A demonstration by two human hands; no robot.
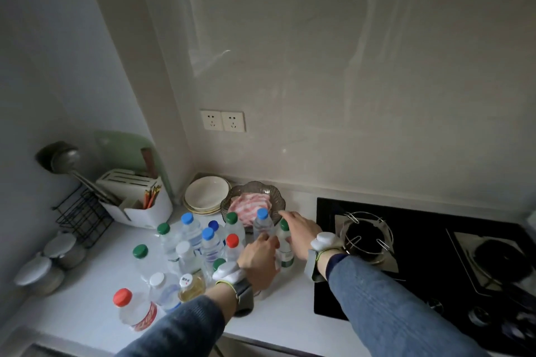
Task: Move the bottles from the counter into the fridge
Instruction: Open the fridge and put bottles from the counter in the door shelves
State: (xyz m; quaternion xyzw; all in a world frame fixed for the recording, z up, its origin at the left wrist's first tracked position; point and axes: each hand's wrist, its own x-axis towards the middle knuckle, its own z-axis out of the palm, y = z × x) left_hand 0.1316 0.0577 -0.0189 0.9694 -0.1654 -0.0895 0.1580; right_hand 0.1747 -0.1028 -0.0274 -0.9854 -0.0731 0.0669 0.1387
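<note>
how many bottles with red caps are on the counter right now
2. One red-capped bottle stands mid-cluster, just left of the left hand; the other is nearest the counter's front edge. More may be hidden behind the hands.

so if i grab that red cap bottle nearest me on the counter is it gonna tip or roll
The red-capped bottle looks full of clear liquid, so probably heavy for its size. It stands upright apart from the cluster, so a low push would likely slide it and a high one tip it. Once down, its round body would likely roll.

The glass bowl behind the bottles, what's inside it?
Inside the glass bowl lies a crumpled pink-and-white striped cloth. A blue-capped bottle in front hides its near edge, and the cloth covers the bowl's bottom, so anything beneath it cannot be seen.
</note>
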